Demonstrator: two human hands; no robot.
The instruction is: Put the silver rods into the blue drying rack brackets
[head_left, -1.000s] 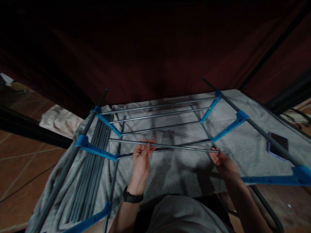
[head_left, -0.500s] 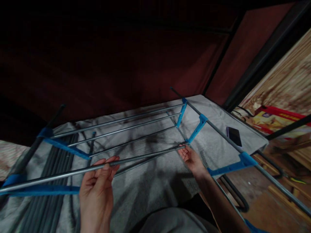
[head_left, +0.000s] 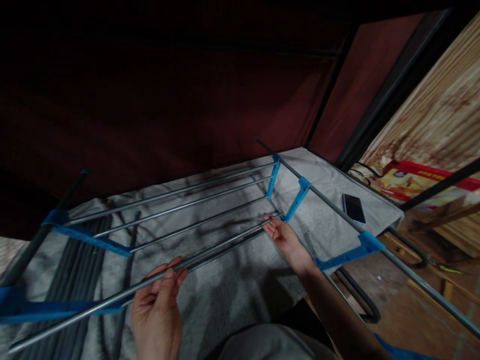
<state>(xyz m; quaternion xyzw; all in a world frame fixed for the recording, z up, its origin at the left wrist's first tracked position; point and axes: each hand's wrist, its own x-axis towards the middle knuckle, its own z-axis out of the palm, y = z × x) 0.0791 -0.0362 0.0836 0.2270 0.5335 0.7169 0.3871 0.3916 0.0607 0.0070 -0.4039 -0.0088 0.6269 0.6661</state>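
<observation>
Grey cloth-covered surface (head_left: 320,172), dark red panel (head_left: 168,125) behind.
Left hand (head_left: 159,300) + right hand (head_left: 282,236) pinching a slim grey metal rod (head_left: 125,293), lengthwise toward the right edge.

A long, slender grey metal rod (head_left: 210,249) is held aslant across a rack of grey tubes and blue plastic brackets (head_left: 299,197), its near end free, its far end beside a right-hand bracket. Parallel bars span the rack behind.

I'm seeing phone (head_left: 353,208) lying on grey cloth (head_left: 322,227), near right edge; red-and-yellow box (head_left: 420,179) showing beyond cloth; dark red backing (head_left: 187,110) rising behind; ribbed tan surface (head_left: 442,95) spanning far right.
</observation>
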